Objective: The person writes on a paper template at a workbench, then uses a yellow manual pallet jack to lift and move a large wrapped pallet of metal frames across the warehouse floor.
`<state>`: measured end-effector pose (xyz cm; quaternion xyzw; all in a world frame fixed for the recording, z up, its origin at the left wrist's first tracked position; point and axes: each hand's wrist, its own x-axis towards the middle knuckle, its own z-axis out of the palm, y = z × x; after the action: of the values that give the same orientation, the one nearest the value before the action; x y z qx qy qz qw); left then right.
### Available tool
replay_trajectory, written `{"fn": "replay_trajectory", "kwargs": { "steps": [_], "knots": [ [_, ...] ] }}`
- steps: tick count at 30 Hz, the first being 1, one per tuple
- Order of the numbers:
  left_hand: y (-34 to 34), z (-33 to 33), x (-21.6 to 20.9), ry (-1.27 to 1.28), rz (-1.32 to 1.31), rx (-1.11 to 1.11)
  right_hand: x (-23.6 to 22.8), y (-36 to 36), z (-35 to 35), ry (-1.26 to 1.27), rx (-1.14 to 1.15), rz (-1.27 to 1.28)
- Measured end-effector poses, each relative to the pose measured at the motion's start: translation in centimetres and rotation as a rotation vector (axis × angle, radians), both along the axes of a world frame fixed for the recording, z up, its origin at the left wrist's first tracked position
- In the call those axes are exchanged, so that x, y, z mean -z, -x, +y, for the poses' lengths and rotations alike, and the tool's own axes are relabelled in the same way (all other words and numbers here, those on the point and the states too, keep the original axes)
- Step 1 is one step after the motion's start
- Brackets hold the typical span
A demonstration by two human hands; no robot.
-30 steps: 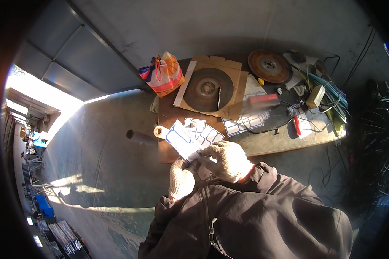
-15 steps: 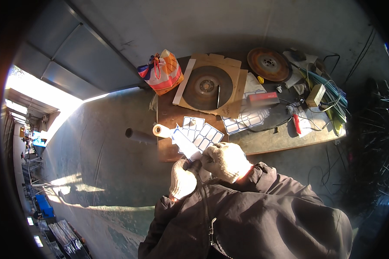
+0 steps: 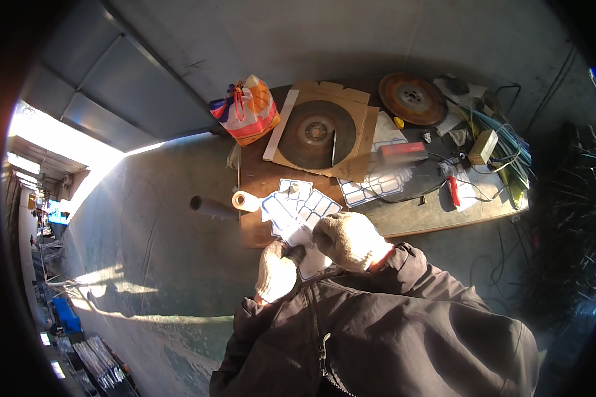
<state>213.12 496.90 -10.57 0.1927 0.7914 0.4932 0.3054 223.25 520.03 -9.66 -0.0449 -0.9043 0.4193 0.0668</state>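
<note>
Both my hands wear pale knitted gloves and are close together in front of my chest, at the table's near edge. My left hand [image 3: 278,271] is closed on the lower end of a white label sheet [image 3: 279,213] with blue-outlined boxes, which tilts up to the left in bright sun. My right hand [image 3: 352,242] has its fingers curled at the sheet's right side, its fingertips partly hidden. A whitish sheet-like piece [image 3: 315,263] shows between and below the hands. More label sheets [image 3: 321,206] lie on the table just beyond.
A cream roll [image 3: 246,201] stands on the table's left edge beside a dark tube [image 3: 208,207]. Farther back are a dark disc [image 3: 304,132] on cardboard, an orange bag [image 3: 248,112] and a rusty disc [image 3: 412,98]. A red box [image 3: 404,153], red-handled pliers [image 3: 453,190] and cables lie to the right.
The label sheet has turned so that more of its boxed face shows. My hands have moved slightly apart, and more of the whitish piece below them is visible.
</note>
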Motion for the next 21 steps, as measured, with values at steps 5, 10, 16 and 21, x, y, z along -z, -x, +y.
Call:
{"fn": "replay_trajectory", "kwargs": {
  "steps": [5, 10, 16, 21],
  "knots": [
    [1.4, 0.8, 3.8, -0.046, -0.031, -0.090, 1.0, 0.2, 2.8, -0.118, 0.143, -0.039],
    [6.3, 4.1, 11.7, -0.052, -0.057, -0.231, 1.6, -1.5, 6.5, -0.124, 0.398, -0.162],
    [7.6, 6.9, 15.7, 0.153, 0.340, -0.357, 3.8, -2.7, 8.4, 0.594, 0.573, -0.326],
    [1.8, 6.9, 10.5, -0.009, 0.444, -0.322, 6.2, -0.4, 7.2, 0.763, 0.584, -0.435]
  ]
}}
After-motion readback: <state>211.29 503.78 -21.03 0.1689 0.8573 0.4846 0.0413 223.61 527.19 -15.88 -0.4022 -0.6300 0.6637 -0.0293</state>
